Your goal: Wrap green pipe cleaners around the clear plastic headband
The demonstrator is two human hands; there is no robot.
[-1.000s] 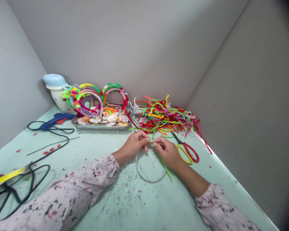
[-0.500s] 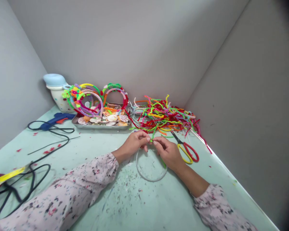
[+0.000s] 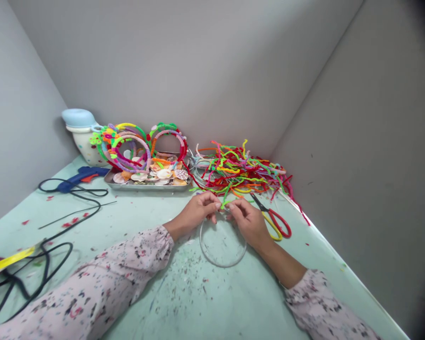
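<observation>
A thin whitish wire ring (image 3: 222, 266) hangs below my two hands, its lower curve over the table. My left hand (image 3: 202, 208) is closed at the ring's top, thumb and forefinger pinched there. A bright green pipe cleaner (image 3: 224, 204) shows between the fingertips of both hands, at the top of the ring. My right hand (image 3: 248, 219) pinches at its right side; the fingers partly hide the contact. Just right of that hand lie scissors (image 3: 282, 224) with one red and one yellow handle.
A heap of coloured pipe cleaners (image 3: 241, 170) lies behind my hands. Left of it, a metal tray (image 3: 148, 187) holds shells and colourful wrapped hoops (image 3: 131, 137). A blue glue gun (image 3: 78, 178), black cord (image 3: 69, 226) and white cup with a blue lid (image 3: 83, 137) are at the left.
The green end seen below my right hand has gone from there, and more green shows between the fingertips. My right fingers have shifted slightly; my left hand has hardly moved.
</observation>
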